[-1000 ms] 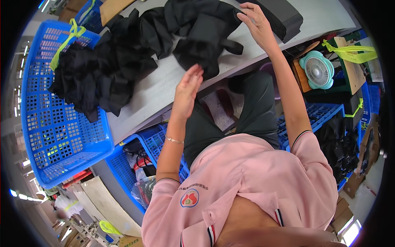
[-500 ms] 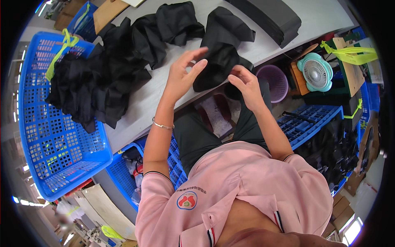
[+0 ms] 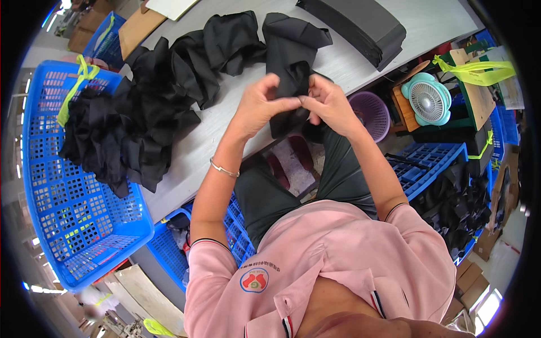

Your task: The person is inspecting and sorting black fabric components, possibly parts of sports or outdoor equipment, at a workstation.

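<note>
A strip of black cloth [image 3: 290, 56] lies over the table's near edge, and its lower end hangs down past that edge. My left hand [image 3: 260, 110] is closed at the left side of this cloth, fingers curled, thumb stretched to the right. My right hand [image 3: 331, 110] pinches at the cloth's right side, its thumb tip meeting the left thumb in front of the fabric. The exact grip of the fingertips is partly hidden. Further left, the cloth continues as a heap of black fabric [image 3: 141, 107] that spills into a blue plastic basket [image 3: 84, 225].
A stack of flat dark pieces [image 3: 360, 28] lies at the table's far right. Beyond the table's near edge are a purple basket [image 3: 372, 115] and a turquoise fan [image 3: 429, 98]. Another blue crate [image 3: 422, 163] with black fabric stands at my right. The grey table [image 3: 186, 152] runs diagonally.
Both hands, apart with fingers loosely spread before, have come together at the cloth, thumbs meeting. In the picture, the table and its fabric have shifted slightly down and left.
</note>
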Demonstrator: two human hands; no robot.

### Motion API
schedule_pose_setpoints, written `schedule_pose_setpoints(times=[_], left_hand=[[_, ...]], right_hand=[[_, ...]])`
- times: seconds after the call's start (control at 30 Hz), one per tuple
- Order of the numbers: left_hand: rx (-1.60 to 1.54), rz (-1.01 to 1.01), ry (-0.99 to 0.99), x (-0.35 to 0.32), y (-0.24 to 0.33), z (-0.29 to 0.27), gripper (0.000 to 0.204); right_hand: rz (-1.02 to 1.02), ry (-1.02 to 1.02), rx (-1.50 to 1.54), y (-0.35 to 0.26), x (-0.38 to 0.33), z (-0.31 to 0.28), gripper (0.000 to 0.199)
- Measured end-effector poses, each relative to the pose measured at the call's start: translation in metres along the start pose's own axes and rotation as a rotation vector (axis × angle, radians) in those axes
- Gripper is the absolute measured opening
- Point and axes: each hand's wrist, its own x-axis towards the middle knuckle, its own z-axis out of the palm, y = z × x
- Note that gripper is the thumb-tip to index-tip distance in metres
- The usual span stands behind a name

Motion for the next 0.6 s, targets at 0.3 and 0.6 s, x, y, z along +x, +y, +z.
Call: schedule_pose_setpoints(times=[0.3, 0.6], left_hand=[[0.339, 0.236, 0.653, -0.003, -0.031, -0.003, 0.027], [0.349, 0.307, 0.615, -0.032, -0.022, 0.020, 0.054]], right_hand=[[-0.508, 0.366, -0.644, -0.013, 0.035, -0.040, 0.049], [-0.534, 0.594, -1.420, -0.019, 0.102, -0.183, 0.044]])
